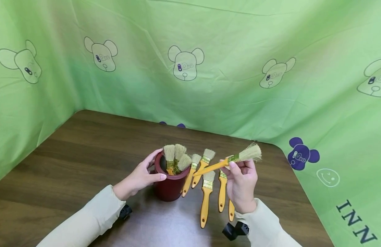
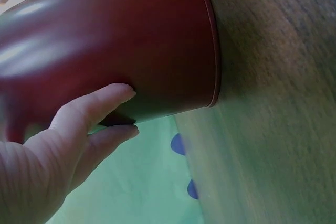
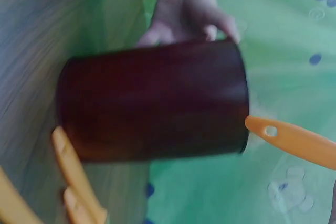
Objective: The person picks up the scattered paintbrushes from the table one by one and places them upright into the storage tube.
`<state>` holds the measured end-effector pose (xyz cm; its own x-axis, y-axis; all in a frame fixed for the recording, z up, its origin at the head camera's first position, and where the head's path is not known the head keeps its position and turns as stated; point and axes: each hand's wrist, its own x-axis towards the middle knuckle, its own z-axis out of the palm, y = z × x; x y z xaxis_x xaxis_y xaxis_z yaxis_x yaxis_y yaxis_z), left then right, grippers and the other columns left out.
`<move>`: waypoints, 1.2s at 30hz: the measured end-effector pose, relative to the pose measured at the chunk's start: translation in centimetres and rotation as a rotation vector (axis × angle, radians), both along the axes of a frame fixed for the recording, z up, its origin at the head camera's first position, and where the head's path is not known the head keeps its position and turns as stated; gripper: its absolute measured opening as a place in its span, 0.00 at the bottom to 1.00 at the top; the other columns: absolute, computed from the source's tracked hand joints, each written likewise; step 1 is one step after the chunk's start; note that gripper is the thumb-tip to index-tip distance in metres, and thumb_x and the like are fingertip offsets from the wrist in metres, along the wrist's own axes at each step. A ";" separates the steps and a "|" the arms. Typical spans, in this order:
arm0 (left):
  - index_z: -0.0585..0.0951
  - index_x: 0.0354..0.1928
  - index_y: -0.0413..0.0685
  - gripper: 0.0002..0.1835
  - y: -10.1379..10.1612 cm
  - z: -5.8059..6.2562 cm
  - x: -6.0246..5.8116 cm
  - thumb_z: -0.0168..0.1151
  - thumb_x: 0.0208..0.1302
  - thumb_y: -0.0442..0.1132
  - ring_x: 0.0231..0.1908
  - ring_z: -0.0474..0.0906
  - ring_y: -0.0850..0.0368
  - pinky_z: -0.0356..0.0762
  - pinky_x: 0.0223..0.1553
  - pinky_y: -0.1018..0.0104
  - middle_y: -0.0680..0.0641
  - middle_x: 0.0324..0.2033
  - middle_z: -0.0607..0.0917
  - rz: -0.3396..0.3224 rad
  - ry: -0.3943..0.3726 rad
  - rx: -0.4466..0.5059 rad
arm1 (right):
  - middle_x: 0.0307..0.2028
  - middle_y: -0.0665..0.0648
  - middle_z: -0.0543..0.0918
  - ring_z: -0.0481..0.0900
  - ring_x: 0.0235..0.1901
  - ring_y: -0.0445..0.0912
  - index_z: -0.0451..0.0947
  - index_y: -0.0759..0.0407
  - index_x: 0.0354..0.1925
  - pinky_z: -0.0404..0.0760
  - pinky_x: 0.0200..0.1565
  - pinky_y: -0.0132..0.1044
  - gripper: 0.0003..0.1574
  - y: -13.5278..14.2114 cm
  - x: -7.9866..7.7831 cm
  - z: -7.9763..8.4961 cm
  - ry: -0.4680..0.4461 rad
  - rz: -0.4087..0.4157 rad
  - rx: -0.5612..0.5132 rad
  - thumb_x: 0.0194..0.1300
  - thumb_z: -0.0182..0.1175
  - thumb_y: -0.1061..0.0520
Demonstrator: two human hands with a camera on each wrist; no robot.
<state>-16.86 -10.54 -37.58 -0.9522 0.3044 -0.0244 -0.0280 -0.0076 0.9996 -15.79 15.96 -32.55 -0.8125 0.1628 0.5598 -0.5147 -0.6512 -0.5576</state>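
A dark red round container [image 1: 169, 188] stands upright on the table, with three paintbrushes [image 1: 169, 153] in it, bristles up. My left hand [image 1: 141, 176] holds its left side, the thumb on the near rim; in the left wrist view the fingers [image 2: 97, 106] lie along its wall. My right hand [image 1: 242, 181] pinches another paintbrush [image 1: 213, 167] near its metal band. That brush is tilted, bristles up to the right, and the holed tip of its yellow handle [image 3: 299, 142] points toward the container. The right hand's fingers are mostly out of its own wrist view.
Several yellow-handled paintbrushes [image 1: 205, 206] lie on the wooden table [image 1: 95, 151] right of the container, bristles pointing away; some are partly hidden by the right hand. A green cloth [image 1: 221, 103] with printed bear heads rises behind the table and along its sides.
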 end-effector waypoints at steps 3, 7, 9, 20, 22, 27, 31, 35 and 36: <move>0.54 0.73 0.49 0.46 0.0 0.0 0.0 0.68 0.56 0.33 0.59 0.67 0.34 0.78 0.43 0.53 0.30 0.66 0.60 0.002 -0.006 0.007 | 0.31 0.61 0.83 0.85 0.33 0.51 0.71 0.68 0.39 0.82 0.35 0.39 0.11 -1.2 0.0 0.5 0.002 -0.004 -0.023 0.60 0.52 0.77; 0.54 0.73 0.48 0.46 0.0 0.0 0.0 0.69 0.56 0.34 0.58 0.68 0.35 0.78 0.42 0.55 0.30 0.66 0.60 0.003 0.001 0.005 | 0.33 0.60 0.83 0.85 0.34 0.49 0.71 0.68 0.40 0.82 0.37 0.38 0.11 -2.9 -0.2 0.8 0.037 0.019 -0.010 0.60 0.56 0.75; 0.54 0.73 0.47 0.46 -0.1 0.0 0.1 0.69 0.56 0.34 0.57 0.69 0.35 0.78 0.42 0.56 0.30 0.66 0.60 0.003 0.008 0.000 | 0.33 0.60 0.83 0.85 0.35 0.48 0.71 0.67 0.40 0.82 0.38 0.37 0.11 -3.7 -0.3 0.7 0.048 0.025 0.021 0.60 0.57 0.75; 0.53 0.74 0.47 0.46 -0.1 0.2 0.1 0.69 0.57 0.35 0.56 0.71 0.36 0.78 0.42 0.56 0.30 0.66 0.60 0.000 0.015 -0.035 | 0.31 0.50 0.80 0.81 0.30 0.39 0.74 0.55 0.37 0.80 0.36 0.31 0.14 -7.0 -0.4 -0.1 -0.099 -0.068 0.332 0.55 0.70 0.63; 0.53 0.74 0.47 0.46 -0.1 0.2 0.1 0.69 0.57 0.36 0.55 0.71 0.36 0.78 0.42 0.57 0.30 0.66 0.60 -0.002 0.015 -0.037 | 0.30 0.50 0.79 0.80 0.30 0.39 0.74 0.56 0.36 0.79 0.35 0.29 0.14 -7.3 -0.4 -0.3 -0.148 -0.084 0.377 0.55 0.69 0.64; 0.53 0.74 0.48 0.46 -0.1 0.2 0.1 0.69 0.58 0.37 0.56 0.70 0.35 0.78 0.42 0.55 0.31 0.66 0.61 0.005 0.019 -0.053 | 0.31 0.51 0.77 0.77 0.30 0.39 0.72 0.61 0.36 0.77 0.35 0.28 0.14 -7.7 -0.4 -0.6 -0.246 -0.128 0.481 0.55 0.64 0.72; 0.53 0.73 0.47 0.46 0.0 0.2 0.0 0.69 0.57 0.36 0.57 0.69 0.34 0.78 0.44 0.53 0.31 0.66 0.61 0.008 0.027 -0.053 | 0.32 0.51 0.76 0.75 0.32 0.40 0.71 0.66 0.38 0.75 0.35 0.28 0.15 -7.8 -0.4 -0.6 -0.293 -0.208 0.562 0.54 0.64 0.72; 0.54 0.73 0.47 0.46 0.0 0.2 0.0 0.69 0.57 0.35 0.58 0.68 0.32 0.78 0.45 0.53 0.30 0.65 0.61 0.008 0.021 -0.038 | 0.33 0.52 0.75 0.75 0.34 0.42 0.70 0.69 0.42 0.74 0.38 0.29 0.18 -7.9 -0.4 -0.6 -0.309 -0.281 0.630 0.53 0.66 0.71; 0.54 0.73 0.47 0.46 0.0 0.2 0.0 0.70 0.56 0.35 0.58 0.68 0.32 0.78 0.45 0.53 0.31 0.65 0.61 0.011 0.016 -0.035 | 0.33 0.52 0.74 0.74 0.35 0.42 0.70 0.70 0.43 0.74 0.38 0.29 0.19 -7.9 -0.4 -0.6 -0.307 -0.284 0.636 0.53 0.66 0.71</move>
